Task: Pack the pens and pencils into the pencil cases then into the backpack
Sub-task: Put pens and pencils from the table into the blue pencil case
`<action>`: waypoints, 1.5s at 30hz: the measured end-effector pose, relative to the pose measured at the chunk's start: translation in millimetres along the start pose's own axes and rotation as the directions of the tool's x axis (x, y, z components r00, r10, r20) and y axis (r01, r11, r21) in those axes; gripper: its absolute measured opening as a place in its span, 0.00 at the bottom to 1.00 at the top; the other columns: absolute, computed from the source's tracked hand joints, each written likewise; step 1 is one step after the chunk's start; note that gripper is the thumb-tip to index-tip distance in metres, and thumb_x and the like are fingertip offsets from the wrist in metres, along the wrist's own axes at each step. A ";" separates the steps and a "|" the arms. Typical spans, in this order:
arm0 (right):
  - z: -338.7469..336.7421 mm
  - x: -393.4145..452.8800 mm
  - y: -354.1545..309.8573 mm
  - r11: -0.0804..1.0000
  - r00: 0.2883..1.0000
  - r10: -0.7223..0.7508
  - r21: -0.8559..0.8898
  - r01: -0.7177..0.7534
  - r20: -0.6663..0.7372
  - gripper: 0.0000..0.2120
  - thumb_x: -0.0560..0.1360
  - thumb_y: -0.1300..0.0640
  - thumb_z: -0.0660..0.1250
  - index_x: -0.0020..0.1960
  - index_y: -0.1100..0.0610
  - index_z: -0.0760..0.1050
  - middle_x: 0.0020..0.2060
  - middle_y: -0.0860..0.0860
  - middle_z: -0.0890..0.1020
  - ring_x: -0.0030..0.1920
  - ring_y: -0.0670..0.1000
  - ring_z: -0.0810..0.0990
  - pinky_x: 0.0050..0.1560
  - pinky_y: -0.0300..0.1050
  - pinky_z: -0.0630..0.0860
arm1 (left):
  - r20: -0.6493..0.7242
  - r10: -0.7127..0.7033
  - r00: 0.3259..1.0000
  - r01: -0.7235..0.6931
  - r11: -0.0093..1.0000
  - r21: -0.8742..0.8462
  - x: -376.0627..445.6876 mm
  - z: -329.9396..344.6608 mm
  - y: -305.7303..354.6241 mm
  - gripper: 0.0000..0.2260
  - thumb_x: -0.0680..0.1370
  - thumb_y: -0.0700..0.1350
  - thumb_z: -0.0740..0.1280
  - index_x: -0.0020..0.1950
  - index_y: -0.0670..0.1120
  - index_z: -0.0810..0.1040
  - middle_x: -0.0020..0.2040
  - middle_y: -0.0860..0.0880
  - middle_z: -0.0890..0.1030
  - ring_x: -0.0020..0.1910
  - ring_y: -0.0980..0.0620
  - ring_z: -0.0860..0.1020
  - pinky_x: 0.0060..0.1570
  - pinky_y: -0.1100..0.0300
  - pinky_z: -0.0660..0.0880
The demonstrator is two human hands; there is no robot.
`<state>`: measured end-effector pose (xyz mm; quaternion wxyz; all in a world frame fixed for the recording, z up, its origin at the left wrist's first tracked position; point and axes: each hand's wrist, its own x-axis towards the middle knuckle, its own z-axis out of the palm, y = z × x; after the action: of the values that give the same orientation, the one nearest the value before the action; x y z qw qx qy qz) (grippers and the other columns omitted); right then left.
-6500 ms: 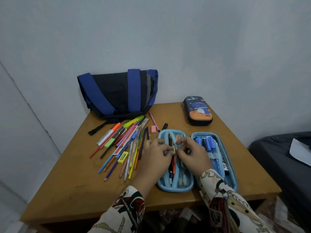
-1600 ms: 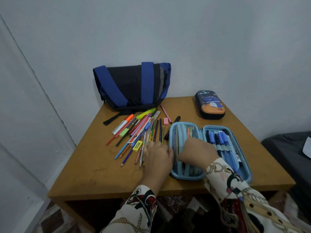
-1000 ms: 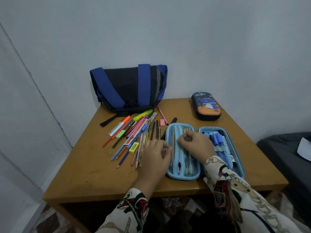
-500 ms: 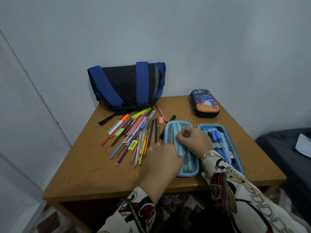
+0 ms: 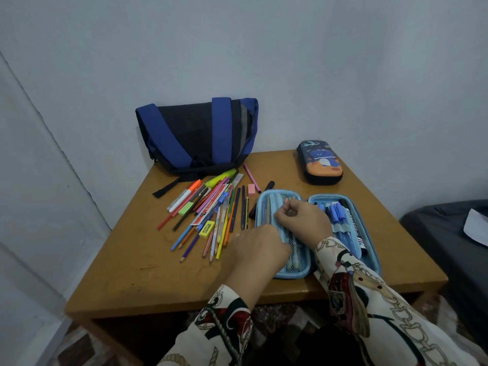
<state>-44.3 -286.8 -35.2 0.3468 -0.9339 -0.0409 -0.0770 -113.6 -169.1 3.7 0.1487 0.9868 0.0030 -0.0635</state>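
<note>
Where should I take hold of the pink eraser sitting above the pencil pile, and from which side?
Pinch the pink eraser across its two long sides, coming straight down from above. It lies flat on the table, a small block with bare wood to its left and right, though a pink pen runs close past its far right corner. A top-down grip should clear it.

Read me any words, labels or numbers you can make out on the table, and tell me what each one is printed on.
None reads with certainty.
Yellow eraser: dark lettering, too blurred to read.
White and red ruler-like strip among the loose pens: a dark mark near its end looks like "00", unsure.
Marker in the open light blue pencil case: print on the barrel, too small to read.
Closed dark pencil case: cartoon picture only, no legible words.
Blue bag: no text visible.
</note>
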 end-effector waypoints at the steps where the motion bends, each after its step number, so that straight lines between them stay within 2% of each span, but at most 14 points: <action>1: 0.1 0.0 0.3 1.000 1.000 0.001 0.004 -0.001 -0.001 0.08 0.74 0.48 0.67 0.37 0.47 0.73 0.31 0.43 0.76 0.35 0.42 0.75 0.35 0.40 0.68 | 0.008 0.002 1.000 -0.002 1.000 0.008 -1.0 -0.1 0.4 0.16 0.78 0.54 0.64 0.35 0.48 0.67 0.34 0.50 0.72 0.38 0.48 0.71 0.56 0.50 0.66; 6: -0.9 -0.7 -0.5 1.000 1.000 0.002 -0.023 -0.002 0.001 0.10 0.74 0.47 0.66 0.36 0.47 0.72 0.30 0.43 0.76 0.34 0.41 0.74 0.34 0.40 0.68 | -0.014 0.042 0.999 -0.042 0.998 0.055 -18.4 3.1 -0.9 0.16 0.78 0.54 0.65 0.35 0.48 0.67 0.35 0.51 0.71 0.42 0.48 0.72 0.52 0.52 0.65; 11: -1.3 -1.4 -2.1 1.000 1.000 0.003 -0.026 -0.002 0.015 0.10 0.75 0.46 0.66 0.36 0.47 0.72 0.30 0.44 0.76 0.34 0.40 0.74 0.34 0.39 0.69 | -0.095 0.090 0.991 -0.079 0.990 0.117 -34.2 10.5 -3.5 0.08 0.79 0.51 0.63 0.44 0.48 0.74 0.49 0.47 0.79 0.54 0.47 0.73 0.55 0.53 0.65; 15: -7.3 7.2 -3.8 0.999 0.994 0.035 0.002 -0.036 0.101 0.11 0.75 0.49 0.67 0.37 0.53 0.75 0.32 0.48 0.79 0.36 0.47 0.78 0.41 0.44 0.75 | -0.064 0.106 0.992 -0.100 0.990 0.097 -32.7 6.6 -8.8 0.08 0.79 0.47 0.62 0.41 0.47 0.71 0.46 0.47 0.78 0.49 0.47 0.72 0.53 0.53 0.66; 18: -21.1 14.6 -7.1 0.992 0.978 0.053 0.103 -0.075 0.202 0.12 0.76 0.51 0.69 0.38 0.59 0.78 0.33 0.53 0.79 0.34 0.49 0.76 0.41 0.46 0.76 | -0.010 0.077 0.997 -0.077 0.997 -0.009 -26.0 7.6 -17.5 0.07 0.78 0.46 0.62 0.41 0.47 0.74 0.41 0.48 0.78 0.43 0.47 0.75 0.50 0.53 0.71; 21: -39.8 17.0 0.0 0.973 0.993 0.078 0.212 -0.095 0.086 0.10 0.76 0.52 0.68 0.43 0.58 0.80 0.33 0.51 0.79 0.30 0.47 0.73 0.33 0.42 0.71 | 0.011 0.055 0.998 -0.053 0.982 -0.180 -21.0 11.7 -28.2 0.10 0.75 0.45 0.64 0.34 0.47 0.73 0.33 0.51 0.75 0.37 0.48 0.78 0.41 0.53 0.75; 23: -52.7 17.7 14.4 0.964 0.992 0.114 0.249 -0.097 -0.054 0.08 0.76 0.52 0.68 0.43 0.55 0.80 0.35 0.49 0.80 0.31 0.48 0.73 0.33 0.42 0.70 | -0.024 0.040 0.999 -0.045 0.963 -0.265 -19.3 12.5 -35.0 0.11 0.76 0.45 0.65 0.33 0.48 0.74 0.34 0.53 0.76 0.35 0.53 0.77 0.36 0.57 0.75; 25: -65.5 16.7 33.4 0.953 0.970 0.179 0.274 -0.131 -0.162 0.06 0.76 0.54 0.67 0.43 0.54 0.79 0.38 0.50 0.81 0.38 0.50 0.77 0.40 0.44 0.72 | -0.096 -0.004 0.995 -0.028 0.947 -0.320 -15.1 11.2 -44.8 0.09 0.78 0.48 0.65 0.38 0.51 0.78 0.38 0.55 0.80 0.36 0.57 0.79 0.37 0.59 0.78; 27: -75.1 12.0 55.8 0.940 0.942 0.268 0.269 -0.210 -0.203 0.05 0.76 0.55 0.66 0.44 0.54 0.80 0.41 0.51 0.82 0.44 0.52 0.78 0.45 0.43 0.69 | -0.199 -0.080 0.977 -0.004 0.920 -0.391 -8.5 9.7 -57.3 0.07 0.79 0.50 0.64 0.42 0.54 0.79 0.38 0.55 0.81 0.34 0.55 0.79 0.36 0.56 0.79; 30: -79.4 -0.3 78.2 0.863 0.914 0.374 0.419 -0.283 -0.154 0.05 0.77 0.58 0.66 0.49 0.55 0.81 0.43 0.53 0.82 0.42 0.50 0.78 0.45 0.42 0.71 | -0.369 -0.211 0.905 0.006 0.874 -0.485 4.8 8.7 -80.8 0.06 0.80 0.47 0.62 0.50 0.52 0.78 0.43 0.54 0.79 0.37 0.53 0.78 0.35 0.55 0.77; 32: -73.8 -4.1 86.2 0.830 0.905 0.398 0.479 -0.286 -0.148 0.06 0.77 0.61 0.66 0.49 0.55 0.82 0.43 0.53 0.82 0.40 0.48 0.78 0.41 0.41 0.72 | -0.480 -0.249 0.841 0.021 0.903 -0.430 16.9 11.9 -98.9 0.09 0.81 0.44 0.61 0.56 0.49 0.78 0.47 0.50 0.79 0.40 0.50 0.77 0.37 0.53 0.77; 34: -67.9 -4.7 88.7 0.833 0.905 0.391 0.483 -0.270 -0.168 0.07 0.76 0.62 0.66 0.48 0.55 0.82 0.42 0.54 0.82 0.38 0.47 0.78 0.38 0.40 0.72 | -0.536 -0.229 0.813 0.060 0.948 -0.313 28.3 15.6 -113.4 0.11 0.80 0.42 0.61 0.59 0.47 0.79 0.48 0.48 0.80 0.44 0.47 0.78 0.41 0.48 0.78; 40: -64.1 -0.2 92.7 0.851 0.907 0.380 0.454 -0.266 -0.183 0.07 0.74 0.60 0.67 0.44 0.51 0.82 0.40 0.53 0.83 0.38 0.50 0.78 0.42 0.44 0.73 | -0.497 -0.167 0.852 0.164 0.985 -0.051 42.9 16.7 -124.8 0.09 0.77 0.47 0.65 0.54 0.47 0.82 0.48 0.48 0.79 0.47 0.49 0.76 0.42 0.55 0.76; 45: -65.1 -3.1 92.1 0.859 0.906 0.374 0.443 -0.257 -0.199 0.06 0.75 0.60 0.67 0.45 0.52 0.82 0.38 0.49 0.81 0.37 0.46 0.76 0.38 0.40 0.71 | -0.448 -0.146 0.882 0.170 0.985 0.014 42.4 12.9 -118.8 0.12 0.79 0.50 0.65 0.61 0.50 0.79 0.56 0.47 0.77 0.57 0.47 0.72 0.52 0.54 0.73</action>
<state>-42.9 -399.1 -46.0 0.5433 -0.8146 0.1481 -0.1387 -76.1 -59.9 -48.8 0.1124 0.9751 0.1159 0.1518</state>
